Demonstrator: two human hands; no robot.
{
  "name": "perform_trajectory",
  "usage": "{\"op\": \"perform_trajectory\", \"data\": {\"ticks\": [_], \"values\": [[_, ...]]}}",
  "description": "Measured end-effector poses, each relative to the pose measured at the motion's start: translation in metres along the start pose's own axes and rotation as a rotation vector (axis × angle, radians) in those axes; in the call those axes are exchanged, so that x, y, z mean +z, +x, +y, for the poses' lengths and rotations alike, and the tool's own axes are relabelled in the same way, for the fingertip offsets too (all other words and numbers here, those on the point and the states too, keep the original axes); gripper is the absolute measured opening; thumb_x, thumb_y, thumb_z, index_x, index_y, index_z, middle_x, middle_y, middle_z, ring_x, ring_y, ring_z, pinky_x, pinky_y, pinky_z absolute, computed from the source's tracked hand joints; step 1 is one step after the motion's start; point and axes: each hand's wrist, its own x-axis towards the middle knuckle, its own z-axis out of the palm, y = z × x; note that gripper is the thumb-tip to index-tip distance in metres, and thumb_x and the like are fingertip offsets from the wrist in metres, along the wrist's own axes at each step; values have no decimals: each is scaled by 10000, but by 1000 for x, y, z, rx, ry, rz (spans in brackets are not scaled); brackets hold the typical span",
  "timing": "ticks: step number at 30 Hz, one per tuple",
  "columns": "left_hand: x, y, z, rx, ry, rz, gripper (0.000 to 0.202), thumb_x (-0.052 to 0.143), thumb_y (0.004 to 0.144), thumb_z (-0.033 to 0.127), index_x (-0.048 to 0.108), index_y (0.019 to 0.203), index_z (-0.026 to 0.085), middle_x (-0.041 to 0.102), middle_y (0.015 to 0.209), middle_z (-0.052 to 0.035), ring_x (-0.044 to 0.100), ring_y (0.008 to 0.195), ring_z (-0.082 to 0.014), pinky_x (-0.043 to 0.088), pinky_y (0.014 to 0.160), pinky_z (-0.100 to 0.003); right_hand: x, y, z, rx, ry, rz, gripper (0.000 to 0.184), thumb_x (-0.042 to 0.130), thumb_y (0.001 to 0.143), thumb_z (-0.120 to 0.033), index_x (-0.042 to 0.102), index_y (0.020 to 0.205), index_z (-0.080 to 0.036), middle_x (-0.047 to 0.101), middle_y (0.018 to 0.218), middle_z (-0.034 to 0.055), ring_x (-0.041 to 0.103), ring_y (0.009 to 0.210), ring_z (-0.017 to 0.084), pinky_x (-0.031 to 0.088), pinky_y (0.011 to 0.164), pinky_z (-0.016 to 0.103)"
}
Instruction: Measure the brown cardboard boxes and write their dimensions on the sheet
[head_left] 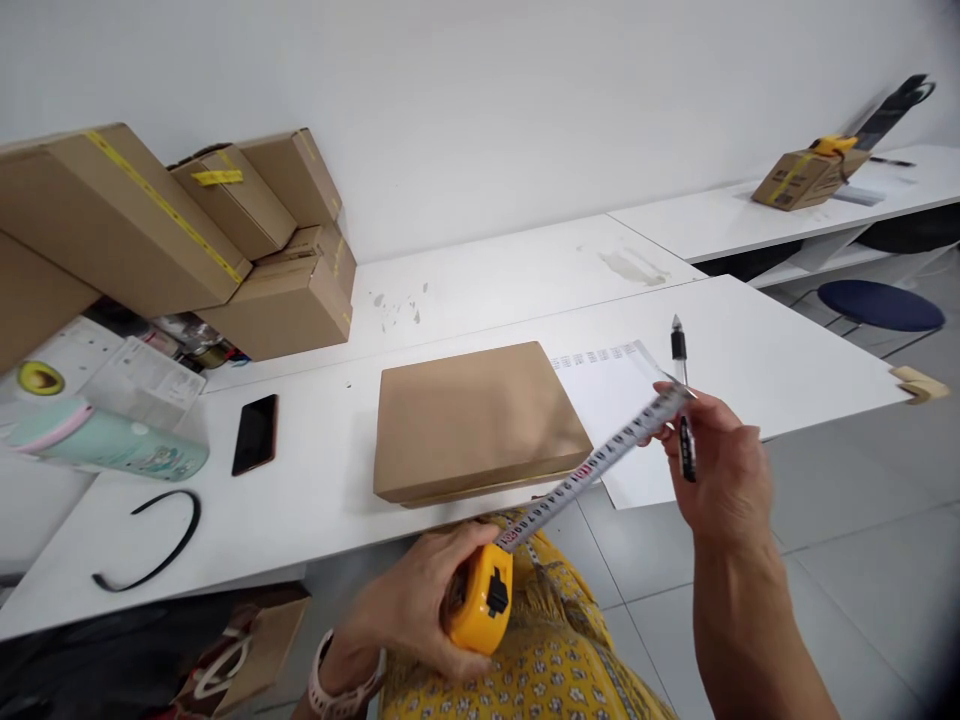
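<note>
My left hand (pixel 416 605) is closed round a yellow tape measure case (pixel 480 598) near my lap. Its blade (pixel 592 465) runs up and right to my right hand (pixel 720 465), which pinches the blade's end and also holds a black pen (pixel 681 395) upright. A flat brown cardboard box (pixel 476 420) lies on the white table (pixel 322 500) just beyond the blade. A printed sheet of paper (pixel 611 395) lies to the box's right, partly under it.
Several stacked cardboard boxes (pixel 187 235) stand at the back left. A black phone (pixel 255 433), a mint bottle (pixel 112 450) on its side and a black curved band (pixel 154 545) lie on the left. A far desk holds another box (pixel 806 178); a blue stool (pixel 879 305) stands below.
</note>
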Motion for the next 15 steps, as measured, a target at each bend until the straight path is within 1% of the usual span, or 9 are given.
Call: {"op": "perform_trajectory", "data": {"ticks": [2, 4, 5, 7, 8, 10, 12, 13, 15], "values": [[1, 5, 2, 52, 46, -34, 969, 886, 543, 421, 551, 1429, 220, 647, 1325, -123, 618, 1179, -367, 455, 1061, -471, 15, -5, -12, -16, 46, -27, 348, 643, 888, -560, 755, 994, -248, 534, 755, 21, 509, 624, 145, 468, 522, 304], [1, 5, 3, 62, 48, -55, 975, 890, 560, 421, 537, 1451, 240, 646, 1337, -121, 613, 1197, -376, 440, 1077, -493, 23, -10, -18, -28, 113, -71, 260, 690, 880, -498, 732, 873, -241, 511, 689, 1, 487, 552, 121, 423, 446, 261], [1, 3, 2, 48, 36, -58, 992, 896, 567, 415, 519, 1470, 252, 640, 1349, -121, 605, 1212, -379, 430, 1087, -502, 26, -13, -20, -31, 144, -101, 253, 691, 887, -476, 709, 812, -235, 512, 668, -6, 469, 507, 106, 392, 408, 244], [2, -2, 0, 1, -29, -15, 1081, 915, 577, 402, 432, 1535, 273, 601, 1407, -132, 564, 1275, -385, 407, 1112, -515, 31, -21, -21, -31, 160, -185, 268, 662, 918, -442, 684, 764, -225, 562, 690, -4, 444, 436, 79, 349, 352, 226], [3, -5, -2, -14, -81, 24, 1145, 924, 578, 400, 367, 1571, 277, 576, 1434, -140, 543, 1304, -383, 398, 1124, -516, 36, -26, -21, -42, 134, -240, 249, 652, 930, -411, 691, 772, -223, 595, 721, 2, 451, 423, 75, 353, 342, 227], [8, -10, -6, -10, -193, 115, 1249, 935, 581, 408, 246, 1614, 276, 545, 1459, -153, 524, 1331, -369, 389, 1141, -506, 49, -40, -20, -128, 43, -382, 165, 662, 928, -326, 718, 805, -231, 633, 735, 8, 519, 469, 99, 416, 378, 243], [14, -16, -9, 24, -260, 202, 1257, 931, 604, 405, 204, 1621, 283, 548, 1448, -151, 527, 1333, -353, 393, 1147, -492, 65, -55, -19, -280, -56, -512, 66, 695, 903, -274, 744, 867, -248, 634, 703, 6, 583, 573, 141, 485, 456, 273], [17, -19, -10, 46, -271, 238, 1234, 926, 619, 395, 208, 1618, 293, 551, 1444, -147, 523, 1340, -350, 400, 1145, -485, 73, -62, -18, -362, -107, -547, 72, 719, 887, -285, 756, 942, -257, 636, 709, 9, 592, 611, 155, 499, 482, 287], [21, -27, -11, 87, -271, 308, 1186, 924, 638, 375, 241, 1605, 315, 550, 1448, -138, 507, 1363, -355, 417, 1138, -474, 84, -71, -15, -509, -202, -537, 321, 754, 861, -361, 731, 1172, -283, 646, 768, 21, 588, 632, 168, 494, 476, 303]]}}
